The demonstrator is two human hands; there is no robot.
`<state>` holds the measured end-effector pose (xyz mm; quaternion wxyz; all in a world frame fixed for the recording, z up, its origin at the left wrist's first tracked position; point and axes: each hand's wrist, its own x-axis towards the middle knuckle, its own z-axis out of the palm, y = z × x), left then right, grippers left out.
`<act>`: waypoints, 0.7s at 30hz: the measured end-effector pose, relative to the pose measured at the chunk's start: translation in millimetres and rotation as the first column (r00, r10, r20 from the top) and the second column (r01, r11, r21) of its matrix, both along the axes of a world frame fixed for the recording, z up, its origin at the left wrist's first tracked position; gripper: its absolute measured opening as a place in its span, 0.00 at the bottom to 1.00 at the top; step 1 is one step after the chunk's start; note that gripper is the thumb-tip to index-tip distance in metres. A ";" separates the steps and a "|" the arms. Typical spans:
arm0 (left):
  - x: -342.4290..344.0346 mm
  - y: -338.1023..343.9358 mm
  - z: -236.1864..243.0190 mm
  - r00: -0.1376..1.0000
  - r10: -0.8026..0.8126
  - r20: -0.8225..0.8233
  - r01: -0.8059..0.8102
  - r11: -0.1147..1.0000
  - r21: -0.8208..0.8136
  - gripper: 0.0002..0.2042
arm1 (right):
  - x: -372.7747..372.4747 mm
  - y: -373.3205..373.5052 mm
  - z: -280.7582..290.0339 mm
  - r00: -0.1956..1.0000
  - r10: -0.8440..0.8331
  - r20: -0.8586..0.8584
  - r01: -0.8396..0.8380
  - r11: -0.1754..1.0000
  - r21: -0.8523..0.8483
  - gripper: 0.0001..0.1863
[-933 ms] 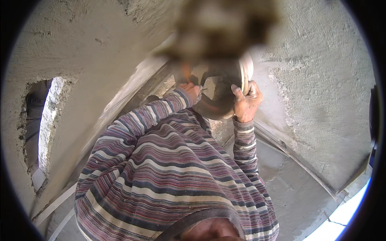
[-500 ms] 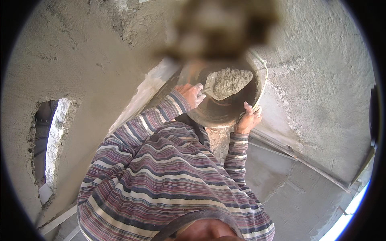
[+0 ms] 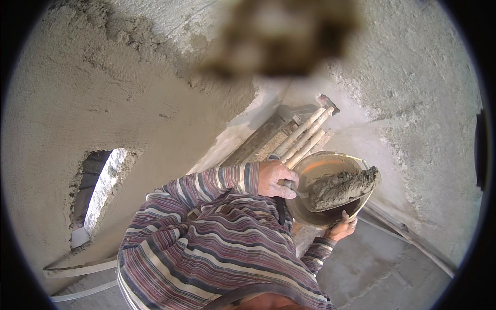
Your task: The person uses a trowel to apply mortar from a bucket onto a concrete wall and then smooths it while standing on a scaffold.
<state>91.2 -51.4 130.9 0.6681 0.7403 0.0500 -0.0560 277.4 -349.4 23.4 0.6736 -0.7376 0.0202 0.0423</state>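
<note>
Against the earlier frames, the pan (image 3: 330, 188) has come down and to the right of the view, from near the top centre to mid-right. Earlier its underside faced the camera; the inside now shows, with a mound of wet mortar (image 3: 341, 187). The wooden poles (image 3: 305, 135), hidden before, are now in view above the pan.

The pan is round, shallow and rust-coloured inside. It sits tilted, its open face turned up and toward the camera. The mortar mound is elongated, its long axis running from lower left to upper right across the pan, with the far end reaching over the right rim.

The left hand (image 3: 277, 179) is at the pan's left edge, fingers closed around a tool handle (image 3: 293, 189). The tool runs right from the fist into the mortar; its blade is buried and cannot be seen. The right hand (image 3: 341, 227) is under the pan's lower rim, fingers curled up against it, supporting the pan.

A striped sleeve (image 3: 206, 188) covers the left arm. Rough plastered walls (image 3: 129, 103) surround the scene, with an opening (image 3: 95, 188) at left. A blurred smear (image 3: 281, 36) sits on the lens at top.
</note>
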 end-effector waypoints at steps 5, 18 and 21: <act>15.3 116.7 -123.1 0.812 0.424 -0.401 -0.554 0.776 -0.301 0.10 | 8.4 -35.1 -9.8 0.999 -0.029 -0.027 0.030 0.999 0.016 0.09; -49.8 113.3 96.8 0.932 0.344 0.114 -0.303 0.567 0.766 0.13 | 24.5 -1.4 47.4 0.988 0.149 -0.025 -0.150 0.954 -0.260 0.04; -44.5 49.8 16.7 0.976 0.159 0.151 -0.193 0.296 0.935 0.13 | 26.0 49.4 77.2 0.963 0.261 0.069 -0.233 0.931 -0.281 0.11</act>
